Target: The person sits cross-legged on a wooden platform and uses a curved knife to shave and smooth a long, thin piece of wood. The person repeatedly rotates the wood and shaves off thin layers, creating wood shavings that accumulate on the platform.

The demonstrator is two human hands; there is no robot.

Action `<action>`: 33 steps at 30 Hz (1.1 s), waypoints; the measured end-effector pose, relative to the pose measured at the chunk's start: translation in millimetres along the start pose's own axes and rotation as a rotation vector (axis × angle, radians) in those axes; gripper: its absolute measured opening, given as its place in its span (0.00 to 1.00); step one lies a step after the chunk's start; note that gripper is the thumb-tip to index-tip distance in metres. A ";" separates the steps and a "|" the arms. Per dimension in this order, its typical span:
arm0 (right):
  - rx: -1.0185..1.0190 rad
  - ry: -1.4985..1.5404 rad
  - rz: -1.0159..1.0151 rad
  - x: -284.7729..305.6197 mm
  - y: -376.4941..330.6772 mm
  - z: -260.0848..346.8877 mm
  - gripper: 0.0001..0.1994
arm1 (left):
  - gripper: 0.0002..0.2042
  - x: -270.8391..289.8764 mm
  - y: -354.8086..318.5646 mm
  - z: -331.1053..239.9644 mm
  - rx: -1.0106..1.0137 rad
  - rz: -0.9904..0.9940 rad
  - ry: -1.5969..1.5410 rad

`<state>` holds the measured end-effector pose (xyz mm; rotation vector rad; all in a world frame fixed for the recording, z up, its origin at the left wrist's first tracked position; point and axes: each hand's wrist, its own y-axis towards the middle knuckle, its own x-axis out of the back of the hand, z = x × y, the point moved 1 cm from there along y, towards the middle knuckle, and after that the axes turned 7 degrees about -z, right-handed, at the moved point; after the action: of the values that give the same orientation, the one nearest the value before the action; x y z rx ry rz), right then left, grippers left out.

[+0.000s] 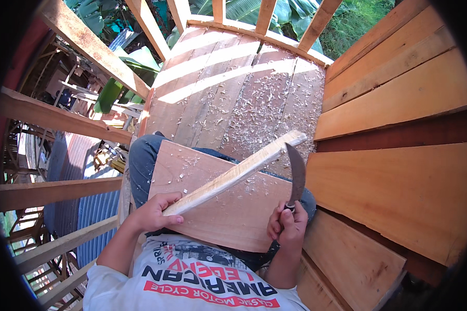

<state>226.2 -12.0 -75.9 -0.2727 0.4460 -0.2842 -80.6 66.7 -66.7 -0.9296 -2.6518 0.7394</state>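
My left hand (158, 211) is closed round the near end of a pale, squared wooden stick (233, 175), which slants up to the far right. In my right hand (288, 224) is the handle of a knife with a dark, curved blade (297, 173), its tip pointing up and away from me. The blade stands beside the stick's far end; whether the two touch I cannot tell. Across my lap lies a flat wooden board (218, 207) with a few small chips on it, under the stick.
Wood shavings (267, 98) are scattered over the plank floor (192, 111) ahead. A wooden railing (88, 44) runs along the left and far sides, with banana leaves (244, 10) beyond. Plank walling (389, 186) rises close on the right. Corrugated roofing (96, 223) lies below, left.
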 end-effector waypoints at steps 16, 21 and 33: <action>0.432 -0.299 -0.549 -7.2 0.1 -32.9 0.07 | 0.17 1.9 1.8 2.3 -0.062 0.047 0.024; 0.037 -0.007 -0.084 -10.6 -12.1 -3.0 0.07 | 0.17 3.6 0.4 0.5 -0.033 0.041 0.020; -0.076 -0.110 -0.050 -26.6 -6.2 -2.5 0.12 | 0.15 5.2 1.5 2.1 -0.087 0.067 0.016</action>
<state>200.8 -9.6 -65.9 -0.3722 0.3420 -0.2996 -84.6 70.1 -69.0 -1.0471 -2.6690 0.6327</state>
